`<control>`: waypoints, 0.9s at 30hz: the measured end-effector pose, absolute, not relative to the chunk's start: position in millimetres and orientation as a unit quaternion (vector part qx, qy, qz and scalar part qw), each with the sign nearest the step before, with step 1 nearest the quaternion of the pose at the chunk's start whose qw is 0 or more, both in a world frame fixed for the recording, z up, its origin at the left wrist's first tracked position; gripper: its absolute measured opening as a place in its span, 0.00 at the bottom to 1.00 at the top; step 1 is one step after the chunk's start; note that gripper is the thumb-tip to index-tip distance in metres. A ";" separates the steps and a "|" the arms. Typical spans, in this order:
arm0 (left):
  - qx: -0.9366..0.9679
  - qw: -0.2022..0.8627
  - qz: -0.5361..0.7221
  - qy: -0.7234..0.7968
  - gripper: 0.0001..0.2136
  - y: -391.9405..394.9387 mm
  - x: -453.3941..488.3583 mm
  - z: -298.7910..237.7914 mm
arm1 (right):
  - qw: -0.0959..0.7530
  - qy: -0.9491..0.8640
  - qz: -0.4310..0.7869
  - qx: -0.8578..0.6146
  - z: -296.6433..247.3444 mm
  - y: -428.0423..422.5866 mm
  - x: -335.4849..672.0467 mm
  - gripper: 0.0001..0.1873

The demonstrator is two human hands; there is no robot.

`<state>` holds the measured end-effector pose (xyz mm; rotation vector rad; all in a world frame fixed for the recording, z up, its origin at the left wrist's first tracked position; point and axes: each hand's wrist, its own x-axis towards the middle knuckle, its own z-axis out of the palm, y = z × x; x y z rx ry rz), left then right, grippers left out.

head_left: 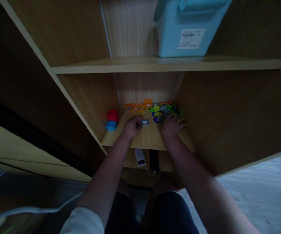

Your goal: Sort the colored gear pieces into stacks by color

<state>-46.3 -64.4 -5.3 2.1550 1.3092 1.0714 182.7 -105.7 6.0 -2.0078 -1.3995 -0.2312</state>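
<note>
On the middle shelf, my left hand pinches a small grey toothed-edge tile between thumb and fingers. My right hand reaches over the right end of a pile of coloured tiles, its fingers bent down among green, yellow and blue ones; whether they grip one is hidden. Orange tiles lie along the back of the shelf. At the left side, a red block stands just behind a blue block, both with ridged sides.
A light blue bin with a label stands on the upper shelf. Below the middle shelf lie a white power bank with a cable and a black flat object. Wooden side walls enclose the shelves left and right.
</note>
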 end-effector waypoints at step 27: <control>0.803 0.065 0.461 0.372 0.08 -78.9 -42.9 12.8 | 0.462 -0.800 0.069 -0.378 4.9 -98.1 169.9 0.15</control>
